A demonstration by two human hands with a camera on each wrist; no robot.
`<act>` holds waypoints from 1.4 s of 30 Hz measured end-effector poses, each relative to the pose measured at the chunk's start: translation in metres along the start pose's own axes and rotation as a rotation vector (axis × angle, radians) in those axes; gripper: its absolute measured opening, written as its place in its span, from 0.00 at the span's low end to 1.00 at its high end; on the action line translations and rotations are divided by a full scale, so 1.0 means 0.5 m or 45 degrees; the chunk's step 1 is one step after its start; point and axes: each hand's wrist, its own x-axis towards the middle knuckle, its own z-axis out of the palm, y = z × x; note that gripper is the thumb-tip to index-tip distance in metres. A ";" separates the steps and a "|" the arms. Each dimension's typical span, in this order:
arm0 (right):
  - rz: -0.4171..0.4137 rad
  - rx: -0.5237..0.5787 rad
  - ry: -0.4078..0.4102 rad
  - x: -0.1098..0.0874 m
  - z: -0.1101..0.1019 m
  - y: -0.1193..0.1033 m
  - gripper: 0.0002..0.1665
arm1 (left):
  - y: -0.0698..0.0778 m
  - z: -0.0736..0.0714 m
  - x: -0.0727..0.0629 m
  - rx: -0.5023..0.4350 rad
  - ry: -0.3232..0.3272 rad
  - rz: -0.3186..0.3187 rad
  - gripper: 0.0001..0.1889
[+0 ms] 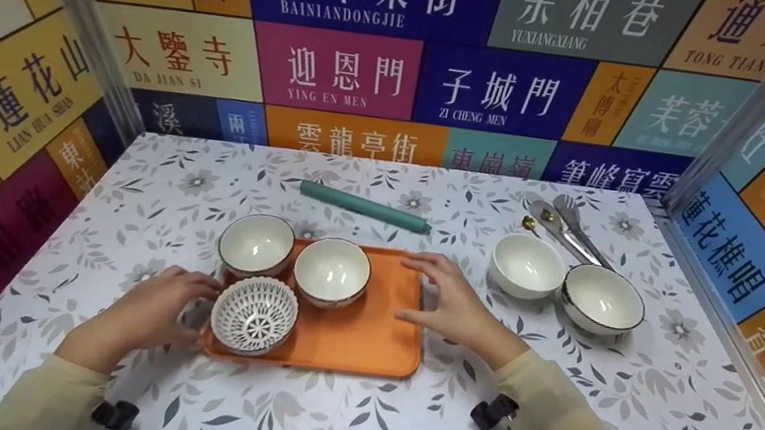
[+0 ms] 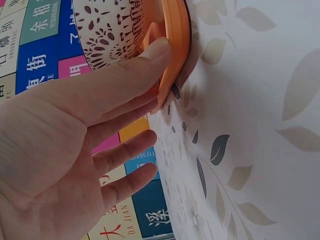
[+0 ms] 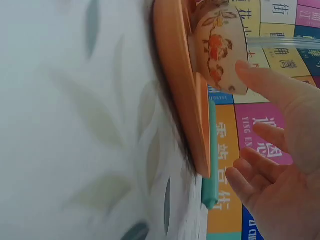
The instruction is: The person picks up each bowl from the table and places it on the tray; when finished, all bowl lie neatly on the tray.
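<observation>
An orange tray [image 1: 362, 349] lies on the table with three bowls on it. A patterned bowl [image 1: 253, 317] sits at the front left. Behind it is a white, dark-rimmed bowl [image 1: 256, 245], and another white bowl [image 1: 332, 273] stands to the right. My left hand [image 1: 148, 313] is at the tray's left end beside the patterned bowl; in the left wrist view its thumb [image 2: 155, 52] overlaps the tray rim, and whether it presses there is unclear. My right hand [image 1: 452, 305] reaches over the tray's right edge with fingers spread, holding nothing.
Two more white bowls, one plain [image 1: 528, 267] and one dark-rimmed [image 1: 603, 301], stand to the right. Metal utensils [image 1: 566, 227] lie behind them. A green stick-like object [image 1: 365, 206] lies behind the tray. Printed panels wall the table's back and sides.
</observation>
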 end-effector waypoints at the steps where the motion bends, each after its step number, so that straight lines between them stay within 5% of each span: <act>1: -0.009 -0.015 0.006 -0.004 -0.004 0.006 0.46 | 0.000 0.000 -0.001 0.004 -0.001 0.001 0.34; 23: -0.036 -0.277 0.274 -0.069 -0.166 0.119 0.39 | 0.004 0.001 0.003 0.029 0.009 0.022 0.33; 32: 0.174 -0.423 0.256 -0.084 -0.239 0.151 0.58 | 0.004 -0.002 0.003 0.029 0.007 0.004 0.32; 42: 0.393 -0.411 0.116 -0.090 -0.282 0.187 0.72 | 0.012 -0.004 0.006 0.052 0.003 0.023 0.32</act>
